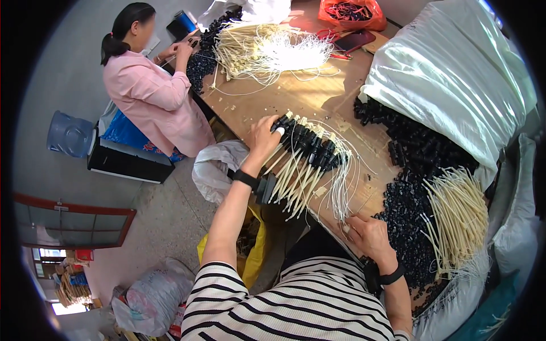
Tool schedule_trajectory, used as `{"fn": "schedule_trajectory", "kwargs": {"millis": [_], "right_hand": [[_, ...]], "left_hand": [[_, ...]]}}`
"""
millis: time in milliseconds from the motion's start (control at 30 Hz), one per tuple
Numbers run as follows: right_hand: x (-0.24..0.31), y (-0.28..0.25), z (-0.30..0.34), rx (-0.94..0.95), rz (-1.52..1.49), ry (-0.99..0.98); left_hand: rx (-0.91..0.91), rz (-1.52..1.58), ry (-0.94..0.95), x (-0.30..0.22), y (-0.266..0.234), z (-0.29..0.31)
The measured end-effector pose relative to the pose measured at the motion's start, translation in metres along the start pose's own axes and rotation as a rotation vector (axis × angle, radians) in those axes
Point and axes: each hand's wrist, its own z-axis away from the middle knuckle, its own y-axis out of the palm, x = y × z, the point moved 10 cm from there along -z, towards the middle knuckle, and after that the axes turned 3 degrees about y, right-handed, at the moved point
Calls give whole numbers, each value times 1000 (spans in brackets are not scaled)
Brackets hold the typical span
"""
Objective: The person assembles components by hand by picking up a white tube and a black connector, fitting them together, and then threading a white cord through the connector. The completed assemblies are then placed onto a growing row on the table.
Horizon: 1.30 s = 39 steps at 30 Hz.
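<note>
A row of black plastic sleeves [310, 142] with cream tubes [293, 187] and thin white cords lies at the table's front edge. At the row's left end, my left hand [264, 138] has its fingers closed around one black sleeve; something white covers a digit's tip. White cords [338, 199] trail from the row towards my right hand [371, 235]. Its fingers are bent together beside a small cream piece [346, 229], and what they pinch is too small to make out. Small black parts [401, 216] are heaped just right of that hand.
Cream tubes [459, 219] and a white sack [449, 79] spilling black sleeves [426, 145] crowd the right. Across the wooden table [273, 99] lie more corded tubes [244, 48], a phone [355, 41] and a red bag [352, 11]. A person in pink [156, 85] works at far left.
</note>
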Motion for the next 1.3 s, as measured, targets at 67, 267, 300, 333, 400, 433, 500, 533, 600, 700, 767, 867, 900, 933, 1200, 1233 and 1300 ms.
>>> {"fn": "schedule_trajectory", "kwargs": {"millis": [67,267,300,333,400,433,500,533,600,700,767,867,900,933,1200,1233,1300], "right_hand": [[-4,-3,-6,-27,-28,16],[2,-11,-16,-63,-65,-24],[4,-10,-15,-65,-62,-26],[5,-8,-14,-67,-61,-29],[6,-7,-12,-69,-59,-32],[6,-5,-12,-49,-60,-29],[5,-4,-11,-33,-60,-23],[2,-5,-10,-35,-75,-8],[-1,-6,-8,-40,-89,7],[-4,-9,-8,-62,-98,19],[-2,-12,-8,-78,-128,3],[-2,-11,-8,-79,-82,1],[0,-11,-7,-81,-82,-3],[1,-10,-7,-77,-89,-2],[-3,-38,-19,-177,-162,-14],[-3,-52,-26,-241,-235,20],[0,-75,-48,-367,-321,20]], "left_hand": [[-189,-62,51,-28,-20,16],[-165,21,12,-59,-24,48],[-149,58,-14,-53,-20,48],[-151,60,-11,-51,-18,48],[-43,105,-127,-41,-3,48],[-43,106,-126,-41,-3,46],[15,164,-152,-38,4,42],[16,166,-147,-39,4,41],[-11,206,-148,-40,-1,43],[-69,277,-176,-34,-4,49],[-117,237,-181,-33,-8,51],[62,-13,-238,-46,1,47],[48,-6,-212,-45,0,47],[45,-8,-211,-42,0,47],[-121,380,-175,-44,-10,47],[-135,376,-67,-53,-15,46],[-146,413,35,-63,-21,48]]}}
